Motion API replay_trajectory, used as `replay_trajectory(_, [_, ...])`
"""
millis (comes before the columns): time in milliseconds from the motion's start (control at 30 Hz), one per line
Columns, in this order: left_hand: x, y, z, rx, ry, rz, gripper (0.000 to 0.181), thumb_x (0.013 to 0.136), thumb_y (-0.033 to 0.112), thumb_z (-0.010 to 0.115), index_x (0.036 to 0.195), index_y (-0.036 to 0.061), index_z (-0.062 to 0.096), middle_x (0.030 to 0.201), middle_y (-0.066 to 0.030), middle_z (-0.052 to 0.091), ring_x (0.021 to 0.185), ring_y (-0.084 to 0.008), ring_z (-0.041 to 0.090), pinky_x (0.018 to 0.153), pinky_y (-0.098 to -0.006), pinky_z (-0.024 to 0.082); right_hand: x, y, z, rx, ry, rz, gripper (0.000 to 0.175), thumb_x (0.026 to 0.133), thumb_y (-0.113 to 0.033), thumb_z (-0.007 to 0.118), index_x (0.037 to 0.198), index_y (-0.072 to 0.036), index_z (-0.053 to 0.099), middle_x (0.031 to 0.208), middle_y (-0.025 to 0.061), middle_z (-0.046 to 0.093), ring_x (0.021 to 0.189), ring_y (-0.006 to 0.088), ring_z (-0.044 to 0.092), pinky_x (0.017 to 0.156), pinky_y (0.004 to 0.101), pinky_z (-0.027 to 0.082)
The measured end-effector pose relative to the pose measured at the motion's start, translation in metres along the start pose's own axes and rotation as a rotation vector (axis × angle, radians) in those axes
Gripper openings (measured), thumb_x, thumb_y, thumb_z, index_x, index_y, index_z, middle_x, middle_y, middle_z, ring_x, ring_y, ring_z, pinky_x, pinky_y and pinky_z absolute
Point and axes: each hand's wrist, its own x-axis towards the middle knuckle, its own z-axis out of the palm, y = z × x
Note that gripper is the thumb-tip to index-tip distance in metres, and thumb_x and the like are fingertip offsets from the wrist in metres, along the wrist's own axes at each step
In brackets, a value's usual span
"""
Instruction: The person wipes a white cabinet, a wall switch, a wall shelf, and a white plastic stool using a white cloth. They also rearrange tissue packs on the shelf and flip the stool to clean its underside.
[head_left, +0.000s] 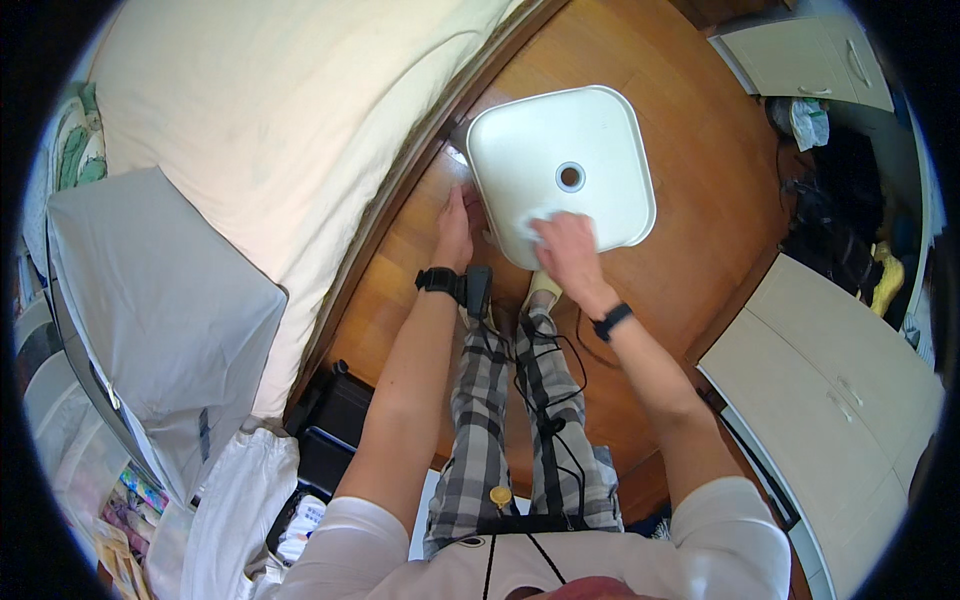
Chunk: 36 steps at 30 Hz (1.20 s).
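A white, rounded-square panel (525, 142) with a raised rim is held above the wooden floor in front of me. It has a round hole edged by a grey ring (558, 183) near its middle. My left hand (454, 229) grips the panel's left edge, with some fingers hidden behind it. On the lower part of the panel's face, my right hand (568, 251) presses a small white cloth or tissue (531, 227). Hand and cloth are both blurred. A black strap with a dark device (478, 291) is on my left wrist, and a black band (612, 321) on my right.
A bed with a cream sheet (285, 90) and wooden side rail (457, 112) lies to the left. A grey fabric-covered box (165, 300) stands at its near end. Pale cabinets (825, 375) line the right. Black cables (559, 427) hang along my legs.
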Motion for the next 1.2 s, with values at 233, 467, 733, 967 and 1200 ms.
replay_trajectory(233, [0.029, -0.014, 0.049, -0.312, -0.035, -0.169, 0.072, 0.106, 0.064, 0.040, 0.141, 0.0032, 0.058, 0.130, -0.0079, 0.066, 0.114, -0.0239, 0.063, 0.100, -0.0380, 0.051, -0.094, 0.064, -0.055, -0.080, 0.106, 0.318, 0.038, 0.082, -0.005, 0.073, 0.117, -0.010, 0.062, 0.102, 0.0120, 0.057, 0.103, 0.0328, 0.056, 0.086, 0.0441, 0.040])
replay_trajectory(467, [-0.063, -0.038, 0.190, -0.278, 0.116, -0.134, 0.075, 0.105, 0.065, 0.043, 0.132, -0.0021, 0.062, 0.128, -0.0072, 0.066, 0.110, -0.0202, 0.062, 0.094, -0.0338, 0.049, -0.068, 0.070, -0.138, 0.183, 0.435, 0.674, 0.021, 0.092, -0.007, 0.064, 0.112, -0.003, 0.062, 0.104, 0.0148, 0.054, 0.100, 0.0324, 0.056, 0.090, 0.0413, 0.046])
replay_trajectory(733, [-0.174, -0.031, 0.254, 0.078, -0.072, 0.082, 0.066, 0.111, 0.053, 0.042, 0.096, -0.0049, 0.069, 0.085, -0.0028, 0.062, 0.079, -0.0134, 0.052, 0.074, -0.0302, 0.045, -0.025, 0.098, -0.231, -0.131, 0.467, 0.309, 0.027, 0.078, -0.007, 0.062, 0.105, -0.005, 0.064, 0.116, 0.0162, 0.066, 0.112, 0.0380, 0.059, 0.101, 0.0473, 0.042])
replay_trajectory(967, [-0.257, 0.012, 0.263, 0.233, -0.217, 0.251, 0.067, 0.112, 0.051, 0.040, 0.074, -0.0027, 0.055, 0.068, -0.0007, 0.048, 0.068, -0.0116, 0.042, 0.061, -0.0303, 0.036, -0.082, 0.075, -0.328, 0.201, 0.567, 0.662, 0.032, 0.101, -0.006, 0.051, 0.131, -0.004, 0.062, 0.145, 0.0176, 0.058, 0.136, 0.0330, 0.054, 0.115, 0.0410, 0.040])
replay_trajectory(1200, [-0.321, 0.078, 0.279, 0.272, -0.231, 0.489, 0.067, 0.113, 0.047, 0.036, 0.077, -0.0052, 0.059, 0.065, -0.0088, 0.055, 0.064, -0.0173, 0.048, 0.060, -0.0394, 0.039, -0.082, -0.068, -0.386, -0.027, 0.522, 0.237, 0.037, 0.088, -0.004, 0.066, 0.125, -0.005, 0.067, 0.143, 0.0159, 0.060, 0.141, 0.0359, 0.051, 0.116, 0.0484, 0.039])
